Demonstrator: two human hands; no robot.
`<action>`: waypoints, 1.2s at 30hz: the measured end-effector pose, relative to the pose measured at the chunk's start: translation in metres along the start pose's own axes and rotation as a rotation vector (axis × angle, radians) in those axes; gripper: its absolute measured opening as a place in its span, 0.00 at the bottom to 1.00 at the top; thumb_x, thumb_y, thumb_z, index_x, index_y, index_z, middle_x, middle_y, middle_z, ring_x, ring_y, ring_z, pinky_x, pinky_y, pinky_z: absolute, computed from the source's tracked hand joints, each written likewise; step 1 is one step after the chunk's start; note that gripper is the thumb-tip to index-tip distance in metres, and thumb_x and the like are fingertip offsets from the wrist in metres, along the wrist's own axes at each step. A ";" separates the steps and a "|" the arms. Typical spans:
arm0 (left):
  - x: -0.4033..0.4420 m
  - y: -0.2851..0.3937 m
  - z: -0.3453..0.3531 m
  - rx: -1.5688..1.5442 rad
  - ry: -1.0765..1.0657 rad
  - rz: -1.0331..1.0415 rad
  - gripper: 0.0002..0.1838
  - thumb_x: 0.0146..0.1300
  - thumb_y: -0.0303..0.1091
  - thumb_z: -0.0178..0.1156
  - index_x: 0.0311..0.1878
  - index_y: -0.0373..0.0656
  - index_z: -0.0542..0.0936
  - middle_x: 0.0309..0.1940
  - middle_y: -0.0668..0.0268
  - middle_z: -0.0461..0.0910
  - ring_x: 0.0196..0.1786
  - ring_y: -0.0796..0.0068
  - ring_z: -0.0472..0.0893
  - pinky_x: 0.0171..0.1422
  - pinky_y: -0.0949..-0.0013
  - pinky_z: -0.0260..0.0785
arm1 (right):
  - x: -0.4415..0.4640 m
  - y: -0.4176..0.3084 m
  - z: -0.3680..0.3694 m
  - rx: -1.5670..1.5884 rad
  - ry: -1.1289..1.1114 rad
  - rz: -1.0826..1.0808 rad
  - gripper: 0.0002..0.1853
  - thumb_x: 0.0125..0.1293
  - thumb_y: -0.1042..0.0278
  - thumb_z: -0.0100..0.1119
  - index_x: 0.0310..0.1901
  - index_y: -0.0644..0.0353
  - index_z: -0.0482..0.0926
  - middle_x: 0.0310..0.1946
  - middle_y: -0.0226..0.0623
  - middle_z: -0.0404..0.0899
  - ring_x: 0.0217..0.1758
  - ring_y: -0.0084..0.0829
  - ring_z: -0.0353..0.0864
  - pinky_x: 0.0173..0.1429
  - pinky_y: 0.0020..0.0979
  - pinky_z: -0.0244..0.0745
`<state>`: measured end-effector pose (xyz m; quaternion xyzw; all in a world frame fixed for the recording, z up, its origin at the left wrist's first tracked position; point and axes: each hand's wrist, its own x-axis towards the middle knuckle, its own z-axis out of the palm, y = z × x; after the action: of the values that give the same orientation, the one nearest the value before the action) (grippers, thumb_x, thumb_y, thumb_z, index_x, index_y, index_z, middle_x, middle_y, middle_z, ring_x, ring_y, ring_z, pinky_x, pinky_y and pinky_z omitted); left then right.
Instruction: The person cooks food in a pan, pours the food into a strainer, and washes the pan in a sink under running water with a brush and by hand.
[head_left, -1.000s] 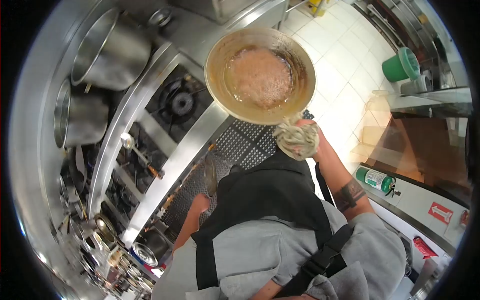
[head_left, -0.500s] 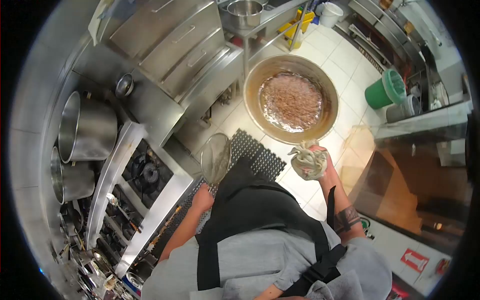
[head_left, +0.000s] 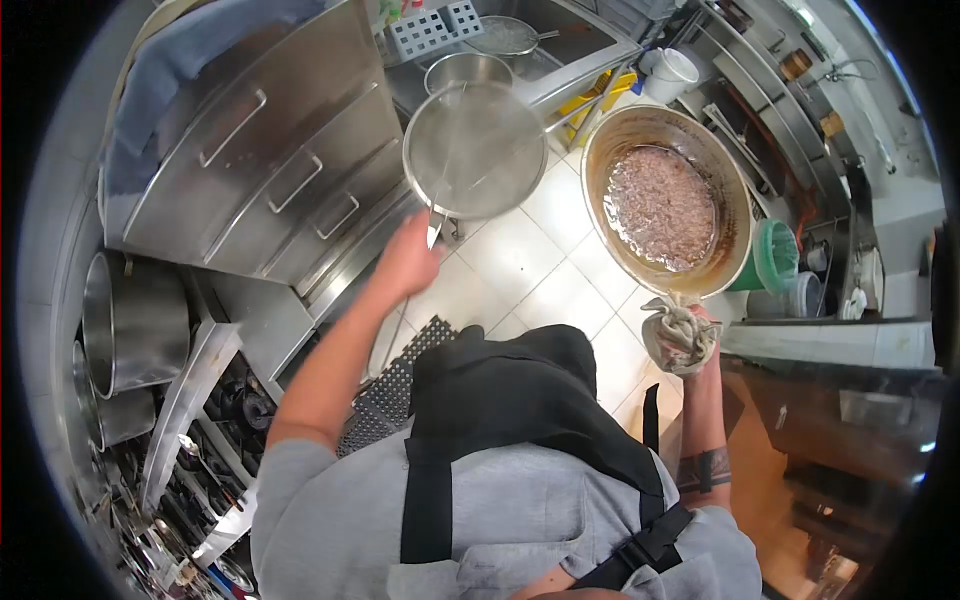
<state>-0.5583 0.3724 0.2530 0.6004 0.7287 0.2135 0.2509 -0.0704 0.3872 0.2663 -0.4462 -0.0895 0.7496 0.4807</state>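
Observation:
My left hand (head_left: 408, 258) is closed round the handle of a round mesh strainer (head_left: 475, 150), raised in front of the drawers, its wire bowl bare. Off to the right, my right hand (head_left: 703, 335) is wrapped in a bunched, greyish cloth (head_left: 678, 338). That cloth presses against the near rim of a large metal pot (head_left: 735, 170), which is tilted towards me. A pinkish-brown, crumbly mass (head_left: 662, 205) in shiny liquid fills its bottom. My right fingers are partly hidden by the cloth.
Steel drawers (head_left: 300, 170) stand at the left, with stockpots (head_left: 140, 325) and a stove (head_left: 215, 440) below. A steel pan (head_left: 468, 72) sits by the sink. A green bin (head_left: 775, 255) is beyond the pot. A black perforated mat (head_left: 385, 400) covers some floor tiles.
My left hand has lifted the strainer from beside my leg, up and forward. The pot and my right hand appear further right in view, partly because the view has turned.

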 end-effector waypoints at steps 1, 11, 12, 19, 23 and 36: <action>0.032 0.010 -0.007 -0.005 -0.016 -0.015 0.28 0.61 0.32 0.64 0.63 0.31 0.70 0.58 0.39 0.75 0.62 0.40 0.75 0.67 0.50 0.68 | 0.024 -0.023 -0.015 0.006 -0.013 0.110 0.15 0.62 0.61 0.51 0.41 0.66 0.77 0.27 0.43 0.80 0.23 0.39 0.79 0.20 0.38 0.75; 0.194 0.052 0.000 -0.337 0.022 -0.438 0.26 0.64 0.26 0.64 0.65 0.33 0.71 0.31 0.60 0.77 0.22 0.76 0.74 0.27 0.68 0.68 | 0.162 -0.166 0.047 -0.072 -0.182 0.363 0.17 0.63 0.60 0.49 0.38 0.67 0.78 0.25 0.43 0.79 0.19 0.38 0.77 0.16 0.36 0.75; 0.200 0.053 -0.002 -0.340 0.037 -0.460 0.26 0.64 0.26 0.64 0.65 0.33 0.71 0.31 0.60 0.77 0.22 0.76 0.74 0.27 0.68 0.68 | 0.174 -0.177 0.057 -0.069 -0.273 0.431 0.16 0.62 0.60 0.49 0.38 0.67 0.78 0.25 0.44 0.79 0.18 0.39 0.77 0.16 0.36 0.75; 0.188 0.061 -0.025 -0.934 0.062 -0.475 0.25 0.67 0.25 0.59 0.66 0.31 0.69 0.46 0.55 0.78 0.39 0.68 0.84 0.42 0.65 0.77 | 0.254 -0.222 0.106 -0.162 -0.242 0.483 0.13 0.62 0.67 0.49 0.37 0.69 0.77 0.26 0.47 0.79 0.17 0.39 0.75 0.15 0.35 0.73; 0.150 0.057 -0.009 -1.449 0.123 -0.280 0.22 0.71 0.26 0.58 0.66 0.36 0.69 0.55 0.57 0.77 0.55 0.66 0.83 0.57 0.64 0.77 | 0.299 -0.227 0.109 -0.258 -0.291 0.329 0.15 0.62 0.68 0.49 0.41 0.73 0.77 0.29 0.49 0.81 0.23 0.43 0.80 0.20 0.39 0.78; 0.140 0.090 0.046 -0.972 0.964 -0.360 0.16 0.73 0.27 0.57 0.60 0.28 0.72 0.50 0.56 0.79 0.49 0.63 0.86 0.56 0.68 0.78 | 0.329 -0.228 0.234 -0.266 -0.399 0.557 0.13 0.67 0.69 0.46 0.36 0.70 0.77 0.30 0.50 0.81 0.26 0.41 0.81 0.21 0.36 0.79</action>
<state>-0.4824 0.5273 0.2567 0.1290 0.6686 0.7120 0.1712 -0.1473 0.8386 0.3398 -0.3569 -0.1535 0.9058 0.1691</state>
